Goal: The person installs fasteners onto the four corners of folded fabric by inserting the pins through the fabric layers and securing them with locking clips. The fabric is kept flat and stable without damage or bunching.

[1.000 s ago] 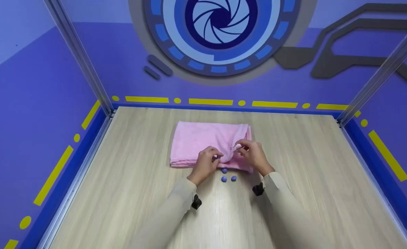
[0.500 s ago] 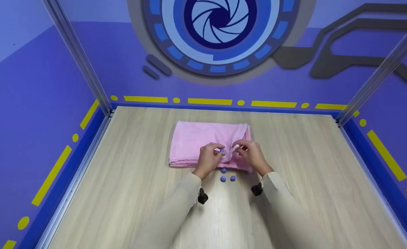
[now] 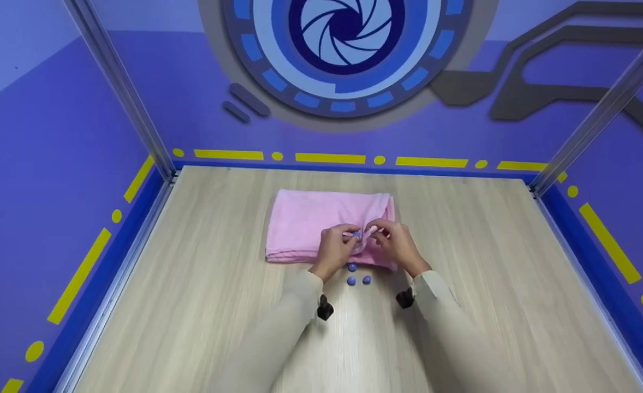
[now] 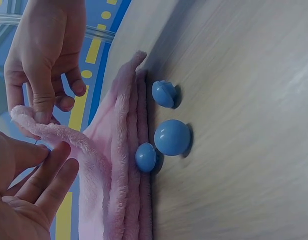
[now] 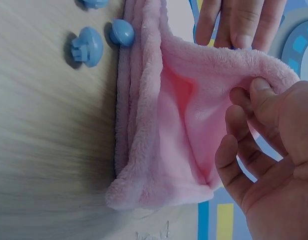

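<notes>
A folded pink fleece blanket (image 3: 310,218) lies on the table, its near right corner lifted. My right hand (image 3: 400,243) pinches the raised edge between thumb and index finger, the other fingers loosely curled (image 5: 238,150). From the left, my left hand (image 3: 337,248) meets that edge, holding a small blue mushroom-shaped clip (image 3: 357,233) at its fingertips. Most of this clip is hidden by fingers and cloth. Three more such clips lie at the blanket's near side: one clip (image 3: 352,267) by the fold, a second clip (image 3: 351,280) and a third clip (image 3: 367,279) nearer me.
The wood-grain table (image 3: 218,305) is bounded by a purple-blue back wall (image 3: 179,98) and side walls with metal corner posts (image 3: 125,93). Black wrist cameras, such as the left one (image 3: 325,308), sit at both cuffs.
My left hand has moved right and slightly up with its blue clip, from beside the lifted blanket edge to against it. The right hand stays in place, still pinching the edge.
</notes>
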Motion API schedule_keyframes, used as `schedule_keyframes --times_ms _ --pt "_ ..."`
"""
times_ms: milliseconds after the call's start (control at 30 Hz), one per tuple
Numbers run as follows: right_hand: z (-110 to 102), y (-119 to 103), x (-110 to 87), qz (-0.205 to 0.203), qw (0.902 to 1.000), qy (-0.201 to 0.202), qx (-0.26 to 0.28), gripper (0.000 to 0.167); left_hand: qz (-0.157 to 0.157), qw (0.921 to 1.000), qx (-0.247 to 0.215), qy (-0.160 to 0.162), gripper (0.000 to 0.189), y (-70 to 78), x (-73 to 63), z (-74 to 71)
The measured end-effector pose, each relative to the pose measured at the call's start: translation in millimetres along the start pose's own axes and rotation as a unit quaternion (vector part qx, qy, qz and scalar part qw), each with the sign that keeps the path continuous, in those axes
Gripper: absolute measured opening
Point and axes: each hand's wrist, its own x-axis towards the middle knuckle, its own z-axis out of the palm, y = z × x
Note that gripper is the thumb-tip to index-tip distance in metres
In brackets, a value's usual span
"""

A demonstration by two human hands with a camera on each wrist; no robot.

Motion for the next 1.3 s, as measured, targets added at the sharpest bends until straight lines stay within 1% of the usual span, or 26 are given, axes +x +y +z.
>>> schedule_keyframes --times_ms 133,333,433,567,700,933,1300 --pt "0.1 -1.1 0.6 0.004 1.0 -0.004 0.0 0.019 0.001 1.0 -0.006 0.002 0.021 1.4 0.8 -0.6" --pt "0.4 -2.0 0.6 0.007 0.9999 -0.008 0.002 0.02 0.019 0.9997 0.015 0.009 0.02 0.6 1.4 -2.1" --pt "0.4 -1.8 0.2 0.011 0.9999 -0.01 0.007 0.022 0.026 0.9994 0.017 0.012 0.02 0.5 1.6 -2.3" --pt "1.3 -0.7 0.1 0.011 0.9999 -0.012 0.006 0.022 0.022 0.9996 0.012 0.01 0.02 0.9 1.6 -1.8" --pt "2.1 0.3 -0.4 0.0 1.0 -0.008 -0.003 0.021 0.013 0.9999 0.008 0.008 0.021 1.3 1.1 -1.3" --pt "2.7 0.3 -1.1 0.002 1.0 -0.005 0.006 0.023 0.002 1.0 -0.001 0.005 0.021 1.9 1.4 -1.4" --pt "5.3 -0.2 -4.2 0.019 0.9997 -0.015 0.01 0.025 0.009 0.9998 0.014 0.012 0.021 -2.1 -1.2 -0.4"
